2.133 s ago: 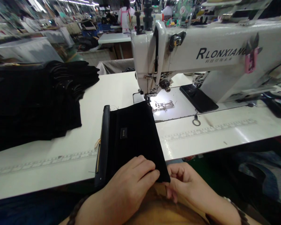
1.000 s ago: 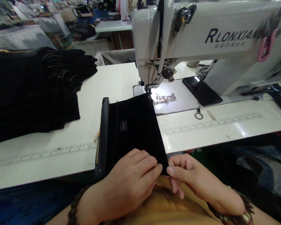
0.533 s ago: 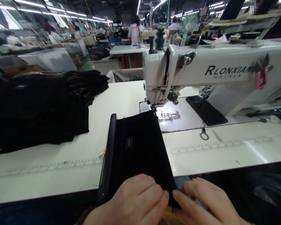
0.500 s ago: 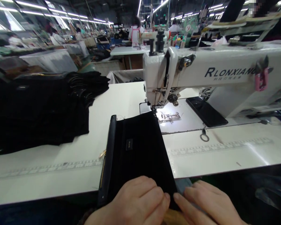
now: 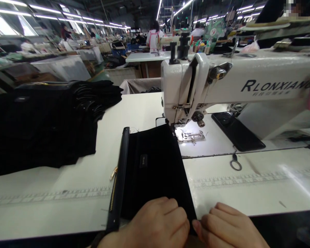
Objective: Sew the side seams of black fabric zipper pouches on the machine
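Observation:
A black fabric bag piece [image 5: 157, 172] lies on the table, its far corner under the needle area of the sewing machine [image 5: 182, 86]. Along its left side runs a dark band with a gold zipper and pull [image 5: 114, 173]; a small label [image 5: 143, 161] sits on the fabric. My left hand [image 5: 160, 222] rests on the near end, fingers curled over the cloth and closed on it. Just right of it, my right hand [image 5: 227, 225] pinches the near right corner, thumb and finger together. The fabric's near edge is partly hidden by my hands.
Left on the table is a thick stack of black pieces [image 5: 46, 124]. A dark phone [image 5: 237, 132] rests by the machine's base, with a metal ring [image 5: 236, 164] nearer me. Printed ruler markings [image 5: 222, 181] cross the tabletop. Other people and machines fill the background.
The view has shifted, so the machine appears larger and farther right. Both hands keep their hold on the fabric's near end, whose far corner remains at the needle.

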Action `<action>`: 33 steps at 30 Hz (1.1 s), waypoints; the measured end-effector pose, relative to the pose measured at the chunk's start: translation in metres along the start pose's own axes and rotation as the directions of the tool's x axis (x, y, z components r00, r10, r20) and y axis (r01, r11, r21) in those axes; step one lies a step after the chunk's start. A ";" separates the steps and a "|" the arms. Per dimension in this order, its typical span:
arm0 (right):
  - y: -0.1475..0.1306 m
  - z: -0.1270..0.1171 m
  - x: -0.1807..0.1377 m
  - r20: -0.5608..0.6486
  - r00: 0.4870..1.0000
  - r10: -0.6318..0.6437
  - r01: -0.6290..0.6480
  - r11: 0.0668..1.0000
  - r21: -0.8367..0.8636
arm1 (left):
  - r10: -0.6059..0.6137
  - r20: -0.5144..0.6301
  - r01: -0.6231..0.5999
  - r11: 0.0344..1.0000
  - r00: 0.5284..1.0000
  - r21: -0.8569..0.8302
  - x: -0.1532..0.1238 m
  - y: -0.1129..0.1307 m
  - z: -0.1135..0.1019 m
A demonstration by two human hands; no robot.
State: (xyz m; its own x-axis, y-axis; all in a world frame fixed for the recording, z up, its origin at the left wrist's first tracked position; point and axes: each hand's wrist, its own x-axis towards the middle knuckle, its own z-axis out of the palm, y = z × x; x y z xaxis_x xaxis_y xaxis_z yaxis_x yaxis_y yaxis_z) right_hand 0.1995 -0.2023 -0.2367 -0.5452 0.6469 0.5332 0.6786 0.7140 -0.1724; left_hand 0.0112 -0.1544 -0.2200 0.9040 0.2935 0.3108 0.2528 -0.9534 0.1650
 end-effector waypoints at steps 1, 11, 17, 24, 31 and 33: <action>0.003 0.003 0.002 -0.021 1.000 0.012 -0.011 1.000 0.019 | -0.007 -0.003 0.007 1.000 1.000 -0.019 0.002 -0.003 0.001; 0.040 -0.002 0.035 0.323 0.944 0.063 -0.135 0.969 0.207 | 0.025 0.175 -0.024 1.000 0.984 -0.009 0.020 -0.041 -0.012; 0.061 0.003 0.053 0.399 0.917 -0.004 -0.049 0.991 0.122 | 0.079 0.102 -0.075 0.997 0.992 -0.036 0.027 -0.065 -0.005; 0.082 0.002 0.075 0.462 0.887 0.020 -0.077 0.992 0.103 | 0.101 0.039 -0.100 0.994 0.994 -0.035 0.033 -0.092 0.000; 0.095 0.014 0.078 0.293 0.955 -0.047 0.047 0.999 0.007 | 0.145 0.024 -0.145 0.989 0.989 0.025 0.040 -0.118 0.000; 0.098 0.019 0.076 0.276 0.960 -0.053 0.069 0.996 -0.051 | 0.149 0.033 -0.151 0.987 0.988 0.055 0.042 -0.126 0.000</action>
State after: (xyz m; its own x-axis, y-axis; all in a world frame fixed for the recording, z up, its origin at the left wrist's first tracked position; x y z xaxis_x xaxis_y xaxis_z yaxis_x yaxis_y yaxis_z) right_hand 0.2156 -0.0782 -0.2286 -0.6948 0.6572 0.2923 0.6633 0.7426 -0.0929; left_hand 0.0172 -0.0221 -0.2282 0.9426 0.1454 0.3005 0.1319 -0.9891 0.0647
